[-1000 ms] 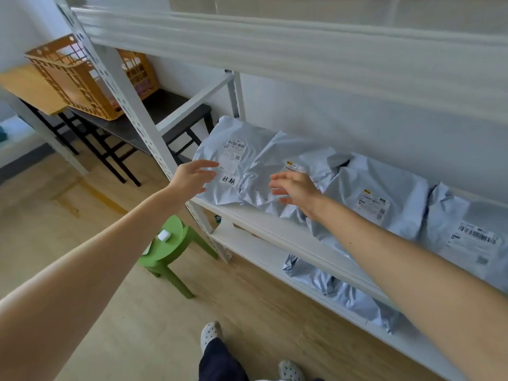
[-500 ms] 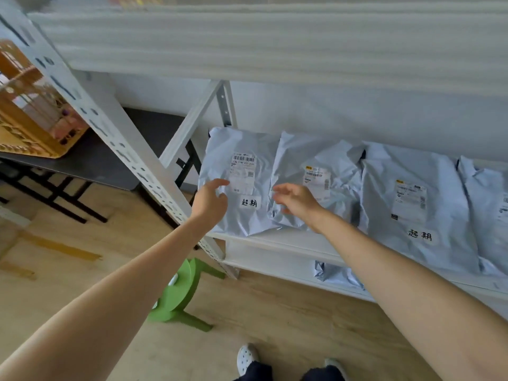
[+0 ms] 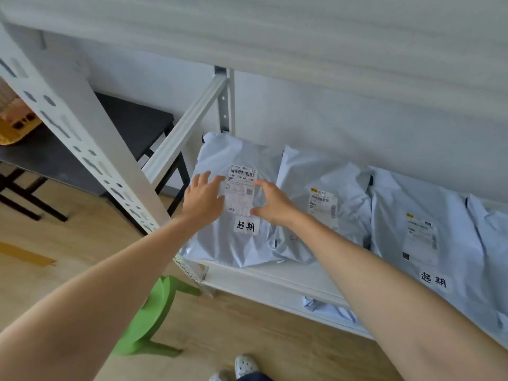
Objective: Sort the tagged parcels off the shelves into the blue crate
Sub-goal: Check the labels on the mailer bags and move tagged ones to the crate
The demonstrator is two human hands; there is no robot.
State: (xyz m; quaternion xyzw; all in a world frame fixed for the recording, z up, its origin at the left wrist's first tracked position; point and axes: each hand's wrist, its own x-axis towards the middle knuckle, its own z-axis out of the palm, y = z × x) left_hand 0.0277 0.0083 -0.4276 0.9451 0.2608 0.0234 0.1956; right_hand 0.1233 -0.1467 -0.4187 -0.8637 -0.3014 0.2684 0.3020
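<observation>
A pair of pale shoes [image 3: 246,365] was seen at the bottom edge, on a wooden floor [image 3: 247,325]; a green stool [image 3: 148,317] stood just left of them, beside the foot of the rack; two bare forearms were stretched forward over the white shelf [image 3: 275,276]. The left hand [image 3: 203,200] was laid flat on the left part of the end parcel [image 3: 239,243], its fingers spread and straight; the right hand [image 3: 275,202] was laid on the right part, fingers extended and the thumb set against the lower edge of the printed label [image 3: 240,188]; neither hand was seen curled round anything. This grey parcel was found at the left end of the shelf, lying label up, with a handwritten tag [image 3: 246,225] stuck just below the label, between the wrists. A second parcel [image 3: 330,174] was tucked against its right side, and a third parcel [image 3: 406,202] lay further right. On the level below, a crumpled bag [image 3: 327,309] was partly shown. Further left, the slotted post [image 3: 82,133] was crossed by a dark table [image 3: 129,116], on which a corner of an orange basket [image 3: 16,127] was seen; behind everything a pale wall [image 3: 330,119] was shown.
</observation>
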